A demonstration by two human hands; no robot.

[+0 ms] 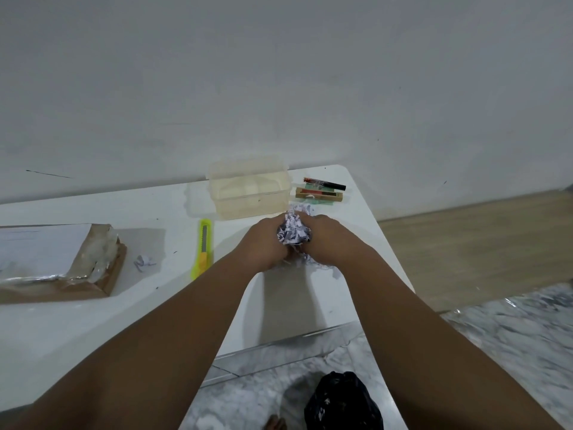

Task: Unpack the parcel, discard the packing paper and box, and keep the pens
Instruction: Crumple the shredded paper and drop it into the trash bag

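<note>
My left hand and my right hand press together on a wad of shredded white packing paper on the white table; a few strips trail onto the table under my right hand. Two boxed pens lie at the far right corner of the table, beyond my hands. The brown cardboard parcel box, with a white label and torn clear tape, rests at the left. One stray scrap of shredded paper lies beside the box.
A clear plastic container stands at the back, just beyond my hands. A yellow-green utility knife lies left of my left hand. On the marble floor below the table edge sits a black rubbish bag. A wall rises behind.
</note>
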